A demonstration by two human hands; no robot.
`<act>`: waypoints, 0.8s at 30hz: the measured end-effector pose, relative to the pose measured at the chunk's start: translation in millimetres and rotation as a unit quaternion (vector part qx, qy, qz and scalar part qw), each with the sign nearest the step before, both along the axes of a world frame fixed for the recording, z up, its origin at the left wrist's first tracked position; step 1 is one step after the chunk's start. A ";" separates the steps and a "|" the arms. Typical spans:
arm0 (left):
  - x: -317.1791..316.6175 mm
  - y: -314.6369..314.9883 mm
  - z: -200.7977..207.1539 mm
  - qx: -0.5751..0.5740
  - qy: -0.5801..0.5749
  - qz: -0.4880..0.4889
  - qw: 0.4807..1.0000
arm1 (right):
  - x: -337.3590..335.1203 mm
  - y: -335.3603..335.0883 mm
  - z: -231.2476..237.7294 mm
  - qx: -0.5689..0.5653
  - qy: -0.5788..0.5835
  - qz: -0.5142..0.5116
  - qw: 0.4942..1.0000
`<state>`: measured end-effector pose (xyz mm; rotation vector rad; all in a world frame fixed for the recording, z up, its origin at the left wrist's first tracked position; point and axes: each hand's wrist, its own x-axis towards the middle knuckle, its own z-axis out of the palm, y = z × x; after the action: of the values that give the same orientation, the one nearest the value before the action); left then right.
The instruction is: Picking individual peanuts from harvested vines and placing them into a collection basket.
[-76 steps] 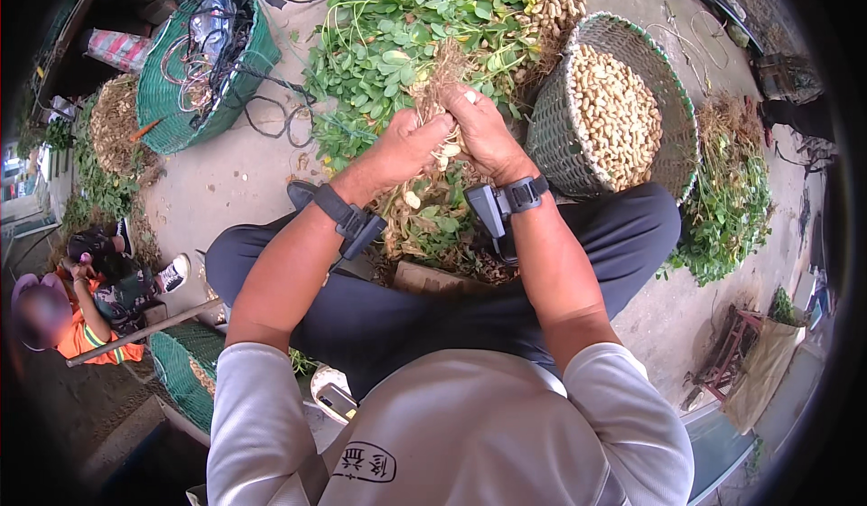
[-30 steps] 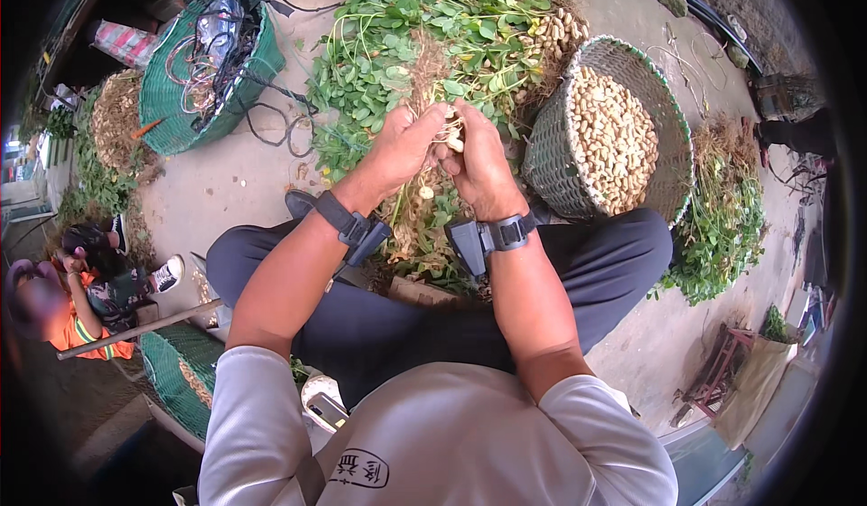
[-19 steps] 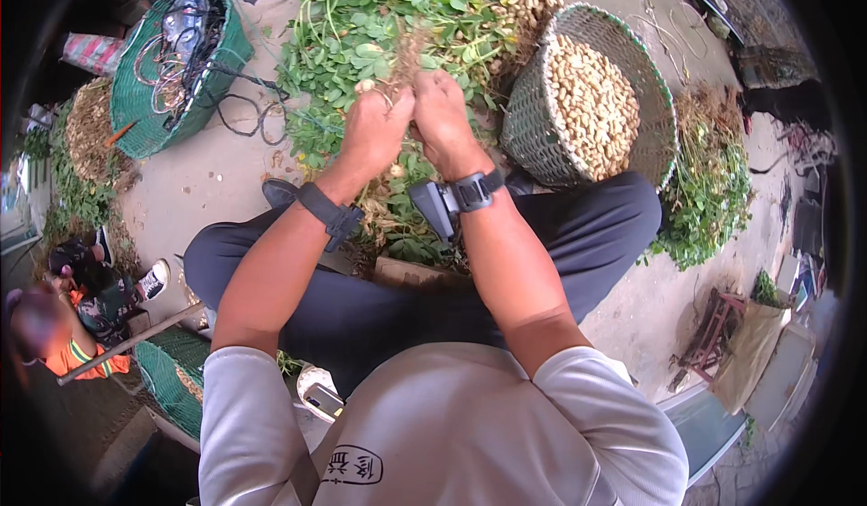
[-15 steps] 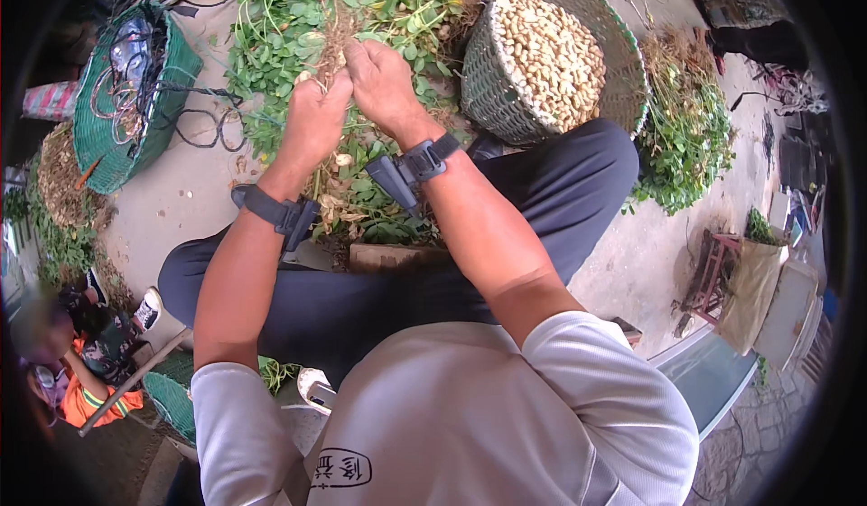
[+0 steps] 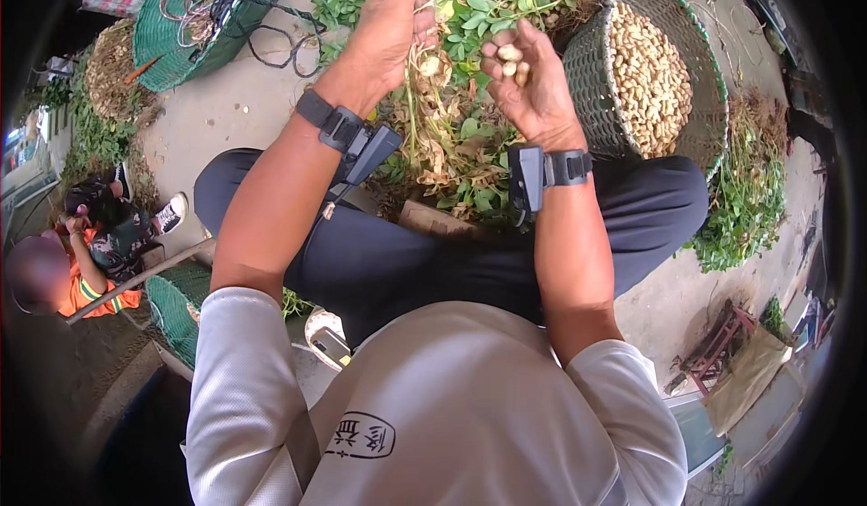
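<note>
My left hand [image 5: 384, 41] is closed round the stems of a peanut plant [image 5: 423, 77], whose thin pale stalks and withered leaves hang below the fist. To its right, my right hand [image 5: 537, 91] is turned palm up, its fingers curled about a few peanuts [image 5: 510, 62] in their shells. Leafy green peanut plants [image 5: 483, 14] lie heaped beneath and beyond both hands. Just right of my right hand, a woven green basket [image 5: 587, 68] leans toward me, with a large pile of shelled-in, pale peanuts [image 5: 646, 82] inside.
A green basket [image 5: 149, 46] holding cords stands at the far left. More plants [image 5: 745, 208] lie right of the peanut basket. A brick-like block [image 5: 438, 220] sits before my crossed legs. Another person in an orange top [image 5: 99, 285] sits at the left.
My hands have moved apart. My right hand has turned palm up with peanuts in it, while the left keeps hold of the plant. The view has shifted, moving the scene rightward.
</note>
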<state>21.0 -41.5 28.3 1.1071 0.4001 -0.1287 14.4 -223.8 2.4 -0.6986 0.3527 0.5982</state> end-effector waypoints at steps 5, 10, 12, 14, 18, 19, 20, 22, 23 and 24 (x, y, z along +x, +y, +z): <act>-2.6 -3.5 2.9 0.009 0.050 0.038 0.998 | -39.2 27.4 9.9 -0.344 -0.372 0.149 0.849; -2.4 1.5 2.8 0.026 0.061 0.062 0.996 | -48.6 39.5 18.3 -0.448 -0.436 0.212 0.751; -1.0 8.6 -0.4 0.020 0.070 0.061 0.995 | -53.1 36.9 32.1 -0.418 -0.459 0.192 0.760; -1.4 19.8 -2.8 0.048 0.065 0.014 0.997 | -63.9 29.0 52.3 -0.398 -0.458 0.138 0.782; -2.6 35.7 0.8 0.077 0.070 -0.030 0.994 | -64.6 15.3 78.8 -0.324 -0.532 0.047 0.780; -5.7 37.6 4.4 0.064 0.051 -0.133 0.988 | -52.9 11.5 77.8 -0.320 -0.482 0.052 0.814; -9.5 37.7 8.6 0.063 0.034 -0.141 0.987 | -41.7 9.9 73.8 -0.274 -0.414 0.047 0.866; -18.9 35.1 18.4 -0.041 -0.016 -0.268 0.962 | -14.1 1.6 60.4 -0.204 -0.223 0.066 0.951; -23.6 32.1 23.0 -0.071 -0.013 -0.281 0.957 | -6.5 0.7 51.2 -0.196 -0.224 0.065 0.952; -27.6 28.9 27.4 -0.068 -0.009 -0.282 0.957 | 1.0 1.4 42.4 -0.159 -0.194 0.071 0.965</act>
<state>-6.7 -12.6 55.7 1.0599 0.0460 -0.6391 15.3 -222.4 44.8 -1.1364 0.0303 0.5284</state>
